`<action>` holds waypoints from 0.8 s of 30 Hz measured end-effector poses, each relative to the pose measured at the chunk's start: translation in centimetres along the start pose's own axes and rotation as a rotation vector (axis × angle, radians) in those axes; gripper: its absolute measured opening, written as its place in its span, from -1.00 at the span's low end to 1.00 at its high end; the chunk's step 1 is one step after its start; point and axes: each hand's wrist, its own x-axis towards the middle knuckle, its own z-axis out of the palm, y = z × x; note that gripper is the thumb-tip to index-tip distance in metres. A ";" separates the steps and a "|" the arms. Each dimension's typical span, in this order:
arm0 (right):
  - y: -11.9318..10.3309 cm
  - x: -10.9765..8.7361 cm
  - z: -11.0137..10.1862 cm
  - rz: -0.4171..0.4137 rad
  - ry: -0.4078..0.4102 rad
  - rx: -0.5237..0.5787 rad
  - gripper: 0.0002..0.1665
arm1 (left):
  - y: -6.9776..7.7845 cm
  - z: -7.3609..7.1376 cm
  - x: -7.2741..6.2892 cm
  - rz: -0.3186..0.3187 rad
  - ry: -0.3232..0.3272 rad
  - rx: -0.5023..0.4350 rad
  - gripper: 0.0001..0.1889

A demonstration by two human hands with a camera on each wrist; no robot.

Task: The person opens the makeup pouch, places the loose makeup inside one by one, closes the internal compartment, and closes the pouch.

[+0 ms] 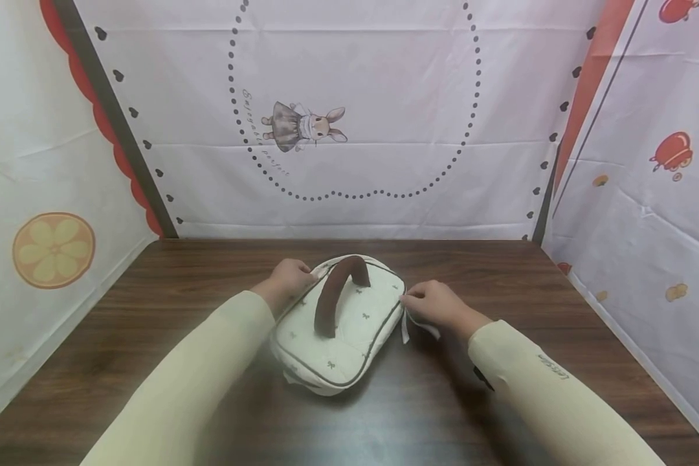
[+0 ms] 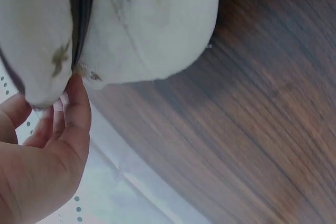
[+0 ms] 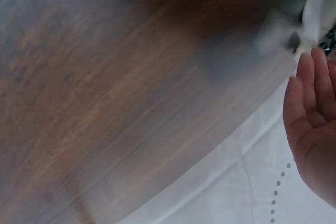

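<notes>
A white zip pouch (image 1: 361,336) with small bow prints, dark piping and a brown strap handle (image 1: 329,304) lies aslant on the table. At its far left edge, my left hand (image 1: 290,278) pinches the fabric. The left wrist view shows the thumb and fingers of that hand (image 2: 50,156) on the pouch's edge (image 2: 157,30), beside the dark zipper (image 2: 82,14). On the right side, my right hand (image 1: 435,303) pinches the zipper pull, from which white ribbon tails (image 1: 406,329) hang. In the right wrist view its fingertips are by the ribbon (image 3: 316,3).
The brown wood-grain table (image 1: 180,310) reaches back to a white printed cloth (image 1: 384,97). More printed cloth stands at the left (image 1: 52,168) and right (image 1: 635,213) sides.
</notes>
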 end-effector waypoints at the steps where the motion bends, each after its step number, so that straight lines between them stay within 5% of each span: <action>1: -0.3 -0.1 0.0 0.028 -0.015 0.024 -0.62 | 0.0 -0.1 0.0 0.001 -0.004 0.011 -0.66; 9: -1.6 0.0 -0.1 0.077 -0.046 0.053 -0.63 | -0.3 0.0 -0.2 0.029 -0.012 0.066 -0.73; 24: -2.0 2.8 0.1 0.163 -0.033 0.182 -0.70 | -1.3 1.7 -1.7 0.061 0.044 -0.001 -0.80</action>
